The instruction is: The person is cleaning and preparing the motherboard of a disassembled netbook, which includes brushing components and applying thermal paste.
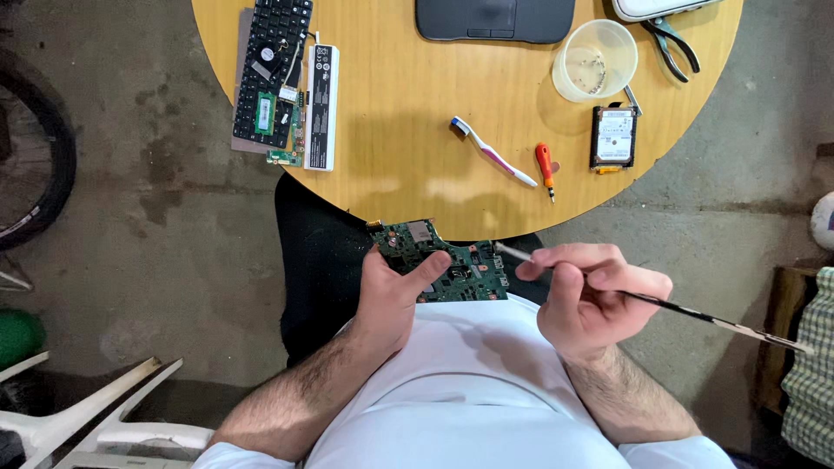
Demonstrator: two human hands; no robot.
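Currently Held: Green Circuit Board and Thin Brush

Nearest, a green circuit board (443, 265) is gripped over the lap by the left hand (391, 291), thumb pressed on its face, fingers curled beneath. A thin brush (660, 306) is pinched by the right hand (591, 295). The board is judged light, stiff and fragile, best held by its edges. Beyond, a toothbrush (493, 153), an orange screwdriver (545, 167) and a hard drive (614, 136) are laid on the round wooden table (408, 148).

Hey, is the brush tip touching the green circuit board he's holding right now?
Cannot tell. In the head view the brush, held in the right hand, has its tip at the circuit board's right edge, but neither contact nor gap shows plainly. The left hand holds the board.
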